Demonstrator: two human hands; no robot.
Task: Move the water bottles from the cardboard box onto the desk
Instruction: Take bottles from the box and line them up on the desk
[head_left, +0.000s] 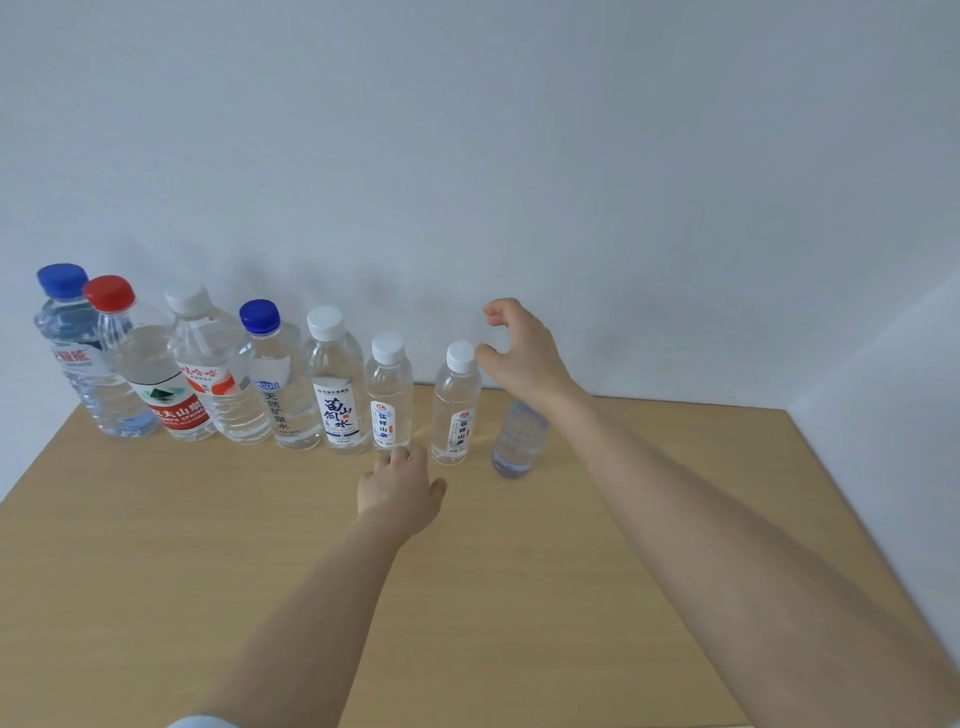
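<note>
- Head cam, looking down at a light wood desk (597, 597) set against a pale wall (519, 130).
- I count eight water bottles upright in a row along the desk's back edge, tallest at L, shortest at R.
- From L: blue-capped bottle (78, 353), red-capped bottle (150, 374), white-capped bottle w/ red label (208, 369), blue-capped bottle w/ white label (275, 384), white-capped bottle w/ dark lettering (335, 389), then two small white-capped bottles (389, 400) (456, 410), apart.
- Eighth, a small bluish bottle (519, 441), stands at R end, top hidden behind my R wrist.
- Right hand (524, 353) above it, fingers curled, half open, gripping nothing.
- Left hand (402, 491) low over desk, loosely open, empty, fingertips near a small bottle's base; touching or not, can't tell.
</note>
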